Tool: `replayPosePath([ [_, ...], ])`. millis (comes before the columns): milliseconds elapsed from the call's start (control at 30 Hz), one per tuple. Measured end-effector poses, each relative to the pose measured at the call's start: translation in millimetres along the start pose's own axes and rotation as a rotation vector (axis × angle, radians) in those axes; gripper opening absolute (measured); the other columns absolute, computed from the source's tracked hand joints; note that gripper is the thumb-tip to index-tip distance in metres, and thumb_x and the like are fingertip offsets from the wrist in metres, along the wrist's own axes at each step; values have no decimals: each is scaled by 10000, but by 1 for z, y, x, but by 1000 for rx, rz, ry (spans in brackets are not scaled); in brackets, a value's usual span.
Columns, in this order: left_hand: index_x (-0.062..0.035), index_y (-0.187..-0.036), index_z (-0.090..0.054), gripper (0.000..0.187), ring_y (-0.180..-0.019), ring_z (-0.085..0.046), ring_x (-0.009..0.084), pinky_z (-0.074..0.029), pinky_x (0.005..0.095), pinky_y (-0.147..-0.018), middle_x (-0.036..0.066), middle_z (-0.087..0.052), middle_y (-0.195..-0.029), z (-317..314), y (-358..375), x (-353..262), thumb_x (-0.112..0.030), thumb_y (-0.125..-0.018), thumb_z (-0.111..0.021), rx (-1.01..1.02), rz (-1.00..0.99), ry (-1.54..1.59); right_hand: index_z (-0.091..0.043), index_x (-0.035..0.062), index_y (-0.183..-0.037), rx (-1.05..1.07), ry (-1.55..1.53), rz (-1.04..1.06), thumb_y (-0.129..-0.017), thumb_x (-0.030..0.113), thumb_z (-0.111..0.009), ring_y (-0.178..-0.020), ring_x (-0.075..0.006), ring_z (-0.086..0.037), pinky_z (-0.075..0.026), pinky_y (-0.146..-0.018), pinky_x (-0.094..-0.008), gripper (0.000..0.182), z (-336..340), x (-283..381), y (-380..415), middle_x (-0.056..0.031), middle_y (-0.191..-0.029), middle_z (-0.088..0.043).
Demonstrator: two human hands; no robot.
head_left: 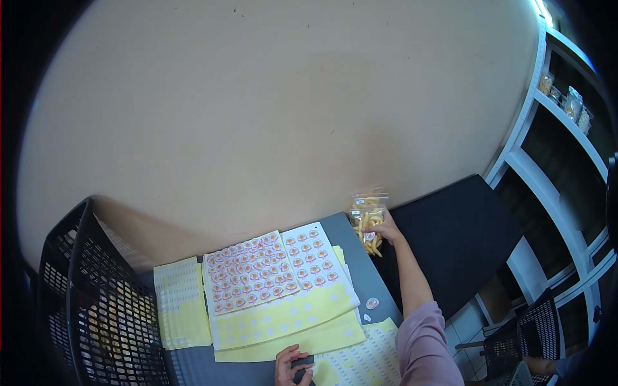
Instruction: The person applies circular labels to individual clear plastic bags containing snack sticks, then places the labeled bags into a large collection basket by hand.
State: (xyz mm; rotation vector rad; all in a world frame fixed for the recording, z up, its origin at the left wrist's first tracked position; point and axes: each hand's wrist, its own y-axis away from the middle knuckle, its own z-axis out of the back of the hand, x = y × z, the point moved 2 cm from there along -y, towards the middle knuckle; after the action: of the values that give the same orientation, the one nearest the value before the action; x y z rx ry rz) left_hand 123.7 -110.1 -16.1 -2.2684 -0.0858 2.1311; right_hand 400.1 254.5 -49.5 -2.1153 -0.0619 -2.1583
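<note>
Wall: plain and beige (277, 122), rising behind everything.
Shelving: white-framed (547, 177), on my right, with clear packets (572, 103) on an upper shelf.
Black surface: broad and flat (457, 241), to the right of my table.
Table: grey (187, 360), under the sheets.
Basket: black, open-mesh (119, 315), at my left; yellowish contents show through its holes.
Sticker sheets: round printed labels in rows (251, 273), overlapping others with yellow backing (290, 341); one narrower sheet (182, 305) lies beside the basket.
Bags: clear, with pale yellow snack sticks inside (369, 225), upright near the wall at the table's far right corner.
Right hand: mine (385, 229), closed on the side of the bags, fingers partly hidden.
Left hand: mine (293, 365), half open over the lower sheet edge, fingers loosely curled, nothing visible in it.
Loose label: round (372, 303), on the table right of the sheets.
</note>
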Motion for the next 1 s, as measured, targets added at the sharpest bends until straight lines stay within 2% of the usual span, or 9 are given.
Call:
replayPosePath([
  [400, -17, -1155, -391, 416, -1067, -451, 216, -425, 326, -848, 139, -372, -1230, 4, 1, 9, 102, -771, -497, 54, -78, -59, -388, 34, -1122, -203, -204, 8, -520, -45, -749, -934, -192, -554, -465, -813, -325, 707, 65, 9, 75, -87, -1032, -537],
  [500, -5, -1141, -410, 384, -1049, -469, 217, -424, 320, -842, 140, -409, -1202, 6, 4, 14, 69, -778, -513, 159, -113, -135, -387, 33, -1132, -292, -303, 21, -563, -47, -718, -930, -196, -558, -469, -807, -324, 663, 94, 25, 125, -90, -1034, -537],
  [567, 0, -1133, -425, 371, -1023, -493, 221, -422, 314, -845, 133, -454, -1144, 0, 7, 10, 40, -780, -531, 300, -209, -415, -382, 30, -1147, -398, -376, 99, -594, -45, -693, -934, -205, -558, -472, -801, -327, 639, 117, 29, 162, -95, -1035, -537],
  [633, -15, -1135, -438, 376, -918, -522, 202, -439, 297, -795, 114, -497, -1063, -4, 6, 4, 32, -775, -540, 339, -298, -419, -371, 26, -1166, -481, -390, 136, -628, -29, -668, -934, -217, -560, -475, -798, -331, 617, 130, 32, 206, -103, -1036, -537],
  [700, -35, -1094, -439, 490, -989, -488, 280, -416, 358, -818, 173, -468, -1091, -8, 4, -7, -12, -631, -598, 406, -311, -614, -366, 25, -1173, -626, -574, 233, -658, -9, -648, -936, -222, -560, -478, -797, -335, 588, 140, 36, 251, -110, -1042, -535],
  [733, -4, -923, -523, 325, -913, -528, 282, -417, 332, -804, 161, -530, -939, -18, 6, -15, 0, -609, -606, 306, -290, -555, -364, 26, -1178, -657, -578, 279, -689, 18, -633, -936, -232, -560, -479, -797, -345, 558, 147, 28, 272, -116, -1049, -530],
  [833, 1, -951, -505, 352, -918, -524, 288, -412, 336, -813, 162, -520, -961, -19, 6, -14, 3, -613, -606, 405, -341, -650, -369, 30, -1177, -813, -833, 311, -701, 35, -634, -942, -242, -558, -478, -804, -356, 545, 159, -1, 339, -118, -1052, -527],
  [900, 5, -969, -496, 351, -929, -524, 272, -407, 334, -826, 152, -527, -968, -18, 7, -11, 15, -632, -594, 447, -346, -653, -367, 32, -1185, -914, -830, 359, -708, 45, -633, -955, -249, -551, -474, -814, -367, 546, 147, -6, 387, -120, -1062, -521],
  [1000, 7, -976, -506, 315, -938, -515, 269, -398, 343, -825, 149, -527, -977, -15, 5, -4, 10, -668, -571, 338, -233, -525, -358, 37, -1200, -1013, -879, 339, -711, 45, -630, -972, -248, -542, -468, -825, -370, 559, 113, -8, 444, -117, -1074, -515],
])
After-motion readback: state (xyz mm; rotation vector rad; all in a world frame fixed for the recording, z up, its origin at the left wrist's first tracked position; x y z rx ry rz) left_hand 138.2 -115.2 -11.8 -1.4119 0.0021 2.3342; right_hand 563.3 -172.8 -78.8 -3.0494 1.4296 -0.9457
